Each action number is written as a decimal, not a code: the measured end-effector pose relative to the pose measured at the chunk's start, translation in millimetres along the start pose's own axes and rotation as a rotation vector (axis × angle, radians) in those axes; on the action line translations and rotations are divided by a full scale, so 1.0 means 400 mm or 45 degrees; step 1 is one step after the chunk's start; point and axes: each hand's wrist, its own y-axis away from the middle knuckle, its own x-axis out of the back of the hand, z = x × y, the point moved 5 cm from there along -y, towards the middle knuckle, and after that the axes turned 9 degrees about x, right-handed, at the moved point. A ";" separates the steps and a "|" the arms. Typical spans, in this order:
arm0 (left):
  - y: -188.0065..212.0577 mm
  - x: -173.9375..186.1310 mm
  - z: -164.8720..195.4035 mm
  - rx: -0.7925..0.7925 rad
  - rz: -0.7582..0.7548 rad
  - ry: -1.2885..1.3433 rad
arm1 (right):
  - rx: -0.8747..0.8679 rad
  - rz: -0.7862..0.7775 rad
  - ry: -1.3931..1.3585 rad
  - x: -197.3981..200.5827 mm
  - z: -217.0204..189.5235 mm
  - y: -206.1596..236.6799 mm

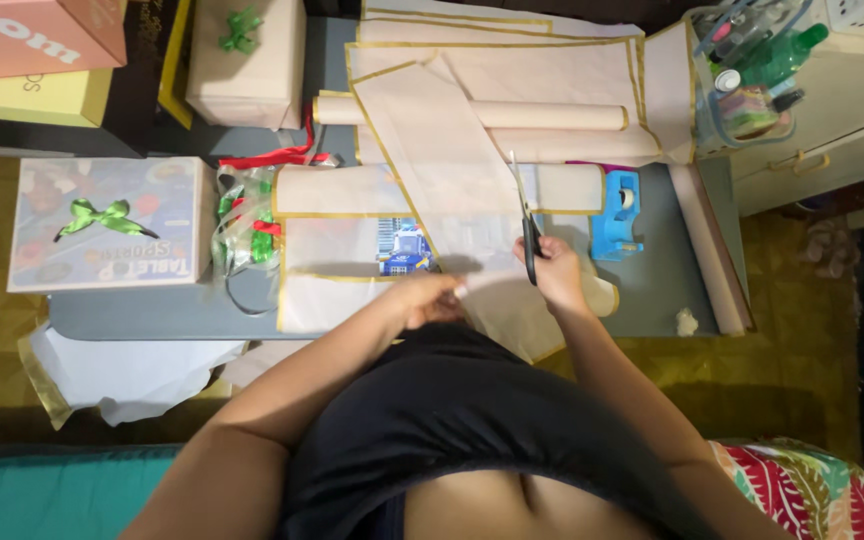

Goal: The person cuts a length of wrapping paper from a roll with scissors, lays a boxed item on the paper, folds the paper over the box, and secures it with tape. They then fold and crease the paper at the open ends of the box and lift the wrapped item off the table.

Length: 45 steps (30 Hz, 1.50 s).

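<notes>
Right hand has its grip closed around the dark handles of the scissors, blades pointing away from the body, up the picture and tilted slightly left; tips sit well into the paper strip. That strip is pale beige wrapping paper with a gold edge, long axis diagonal from upper left near the rolls to lower right at the worktop's near edge, where it overhangs toward the person. The scissors' line is close to that axis, only a bit steeper, so the cut line lies straight ahead of the right grip, not to the side

Left hand lies just left of the scissors, fingers curled and pressed on the near end of the strip, pinning paper; whether it pinches the sheet or only presses, cannot tell. Both hands close together at the near edge, right one nearer the blades' path

Under the strip: a small blue printed box, partly covered, between the hands and the far rolls. Blue tape dispenser just right of the right hand, not touching. More beige paper rolls beyond. Green and red ribbon bundle left of the sheets, wrapped box with a green bow further left on the grey worktop
</notes>
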 end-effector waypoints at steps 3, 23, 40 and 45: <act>-0.017 -0.021 -0.020 -0.091 0.055 -0.199 | 0.015 0.021 -0.075 -0.016 -0.008 -0.020; 0.100 0.138 -0.019 -0.713 0.700 0.049 | -0.381 -0.294 -0.716 0.020 0.071 0.025; -0.017 -0.086 -0.271 -0.747 0.230 0.724 | -0.361 -1.019 -0.469 0.179 0.215 0.323; -0.084 -0.096 -0.223 -0.585 0.274 0.881 | -0.437 -1.045 -0.285 0.213 0.241 0.357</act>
